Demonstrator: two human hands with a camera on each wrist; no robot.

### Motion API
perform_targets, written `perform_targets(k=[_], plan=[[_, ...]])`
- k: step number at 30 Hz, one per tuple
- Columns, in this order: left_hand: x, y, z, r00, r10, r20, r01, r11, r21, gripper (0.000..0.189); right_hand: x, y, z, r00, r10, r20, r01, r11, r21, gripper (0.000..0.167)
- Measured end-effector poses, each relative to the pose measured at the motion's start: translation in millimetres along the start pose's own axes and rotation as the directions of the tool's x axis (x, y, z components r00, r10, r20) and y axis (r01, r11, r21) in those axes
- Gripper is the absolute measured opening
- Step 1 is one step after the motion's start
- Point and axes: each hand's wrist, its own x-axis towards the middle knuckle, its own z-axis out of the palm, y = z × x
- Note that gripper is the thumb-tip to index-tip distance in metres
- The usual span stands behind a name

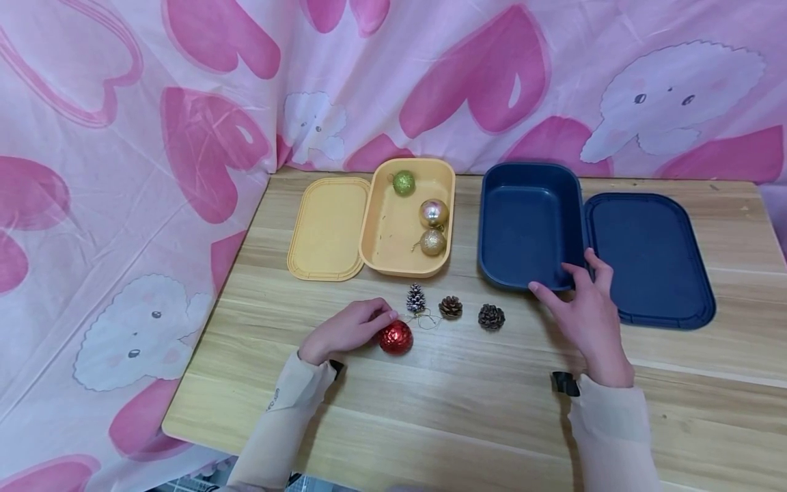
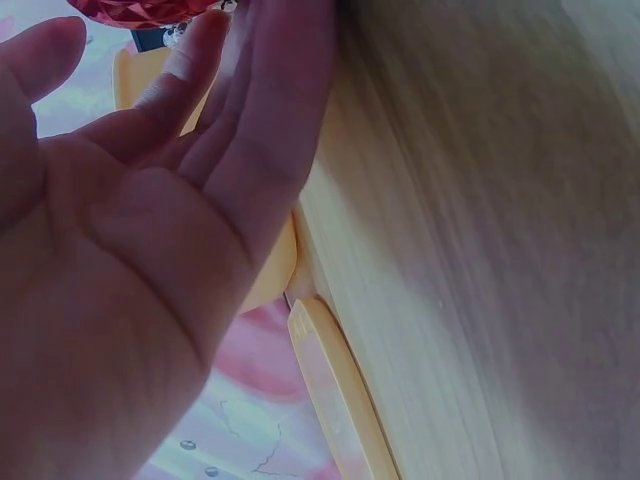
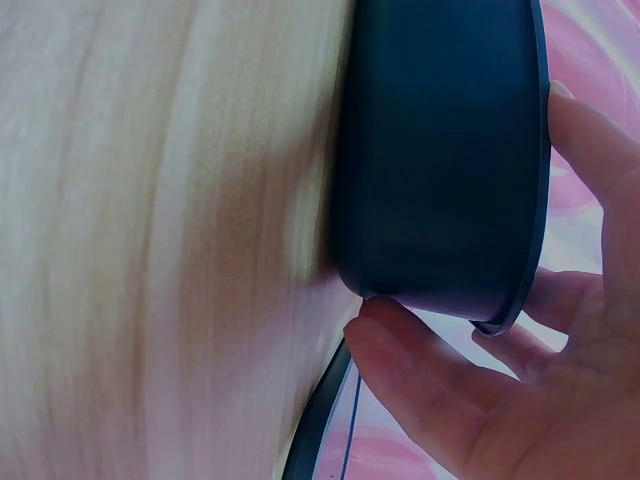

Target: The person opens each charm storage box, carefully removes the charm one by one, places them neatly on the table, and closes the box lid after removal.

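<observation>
In the head view, my left hand [image 1: 353, 326] is at a shiny red ball ornament [image 1: 395, 337] on the table, its fingertips right at the ball's upper left. The left wrist view shows thumb and fingers apart, with the red ball [image 2: 140, 10] just past their tips. My right hand [image 1: 590, 324] holds the near right corner of a dark blue box [image 1: 519, 225]. Its thumb meets the rim of the blue box [image 3: 440, 150] in the right wrist view, and other fingers reach round the corner. A frosted pine cone [image 1: 416, 298] and two brown pine cones [image 1: 451, 307] lie between the hands.
A yellow box [image 1: 393, 239] holds a green ball [image 1: 404, 183] and two gold balls [image 1: 433, 213]. Its yellow lid [image 1: 328, 229] lies at its left. The blue lid [image 1: 652, 260] is right of the blue box. A pink heart-patterned curtain [image 1: 344, 61] hangs behind and left of the table.
</observation>
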Motion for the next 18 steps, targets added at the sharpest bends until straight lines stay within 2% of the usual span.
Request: perform_targets(k=[12,18], plan=[[-1.4,-1.2,-1.5,1.0,-0.007,-0.008,0.007,1.0,-0.007,0.028,0.5,0.1,-0.5,1.0,0.004,0.0,-0.004,1.0,-0.001,0.08],[-2.0,-3.1,-2.2,1.0,0.002,-0.02,-0.002,1.0,-0.003,0.028,1.6,-1.4,-0.2,0.999,0.017,-0.029,-0.015,0.998,0.056,0.095]])
